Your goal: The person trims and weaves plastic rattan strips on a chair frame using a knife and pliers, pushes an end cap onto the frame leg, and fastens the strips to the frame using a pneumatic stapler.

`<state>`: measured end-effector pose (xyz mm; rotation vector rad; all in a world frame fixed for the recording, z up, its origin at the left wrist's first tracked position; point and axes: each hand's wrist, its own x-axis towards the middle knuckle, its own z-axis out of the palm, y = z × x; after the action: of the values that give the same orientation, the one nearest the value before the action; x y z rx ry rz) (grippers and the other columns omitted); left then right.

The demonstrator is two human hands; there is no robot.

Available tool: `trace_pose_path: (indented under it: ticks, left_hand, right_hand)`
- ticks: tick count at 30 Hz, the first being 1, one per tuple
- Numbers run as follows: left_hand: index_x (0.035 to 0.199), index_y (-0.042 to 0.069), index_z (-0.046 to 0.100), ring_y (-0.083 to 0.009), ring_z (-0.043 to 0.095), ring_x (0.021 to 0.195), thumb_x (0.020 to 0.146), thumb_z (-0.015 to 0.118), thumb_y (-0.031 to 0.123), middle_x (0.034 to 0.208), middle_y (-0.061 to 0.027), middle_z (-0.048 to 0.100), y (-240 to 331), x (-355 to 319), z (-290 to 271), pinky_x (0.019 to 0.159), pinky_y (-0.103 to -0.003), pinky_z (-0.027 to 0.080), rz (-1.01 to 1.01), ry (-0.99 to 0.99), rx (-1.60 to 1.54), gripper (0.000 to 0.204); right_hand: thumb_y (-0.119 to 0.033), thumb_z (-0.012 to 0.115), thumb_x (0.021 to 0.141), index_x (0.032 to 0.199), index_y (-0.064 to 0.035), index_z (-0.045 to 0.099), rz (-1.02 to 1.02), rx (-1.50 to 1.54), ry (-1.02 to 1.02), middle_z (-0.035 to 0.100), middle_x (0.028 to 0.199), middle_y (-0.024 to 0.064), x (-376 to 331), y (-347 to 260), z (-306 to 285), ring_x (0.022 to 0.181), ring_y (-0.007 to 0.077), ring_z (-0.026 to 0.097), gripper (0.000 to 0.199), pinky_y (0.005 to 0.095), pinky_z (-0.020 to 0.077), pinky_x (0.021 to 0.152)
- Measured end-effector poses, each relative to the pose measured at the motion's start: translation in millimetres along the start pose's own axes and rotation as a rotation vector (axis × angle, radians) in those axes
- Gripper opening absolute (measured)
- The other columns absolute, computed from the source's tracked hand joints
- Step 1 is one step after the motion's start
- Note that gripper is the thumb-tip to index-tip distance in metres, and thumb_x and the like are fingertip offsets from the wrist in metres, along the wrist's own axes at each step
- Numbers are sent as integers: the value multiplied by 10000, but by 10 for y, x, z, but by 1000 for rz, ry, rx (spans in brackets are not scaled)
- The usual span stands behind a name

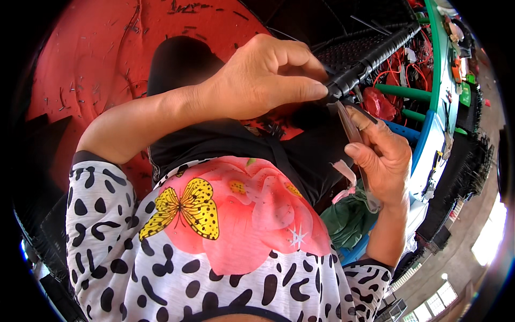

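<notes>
Head view: left hand [263, 80] pinched black wrapped bar [373, 59]; right hand [386, 155] gripped translucent strip [350, 124]; slack pinch could have caused unwinding.

1. Has left hand [268, 80] at the near end of the bar [375, 56].
2. Has right hand [383, 153] to the right of this end, with strip [350, 126] in it.
3. Has bag [379, 103] just beyond right hand.
4. Has cloth bundle [348, 217] left of right forearm [388, 228].
5. Has scraps [188, 8] on floor sheet [91, 59], far left.
</notes>
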<state>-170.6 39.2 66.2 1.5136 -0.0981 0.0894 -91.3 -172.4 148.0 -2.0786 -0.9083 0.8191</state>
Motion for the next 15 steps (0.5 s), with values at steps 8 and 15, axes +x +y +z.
trace_pose_path:
  ticks: [8,15]
  left_hand:
    - [965,-16,614,-34,483,614,807,608,136,738,-3,591,57,64,-85,547,-184,393,-182,-30,35,219]
    - [984,-51,594,-45,503,654,773,613,155,794,-27,604,38,131,-147,575,-185,395,-212,-113,-65,295]
  right_hand:
    - [-78,668,765,928,6,575,74,98,-29,501,625,15,188,128,55,572,49,422,206,203,368,523]
    - [-155,688,777,880,32,560,-503,-146,232,583,743,66,237,455,240,650,118,556,248,226,439,598]
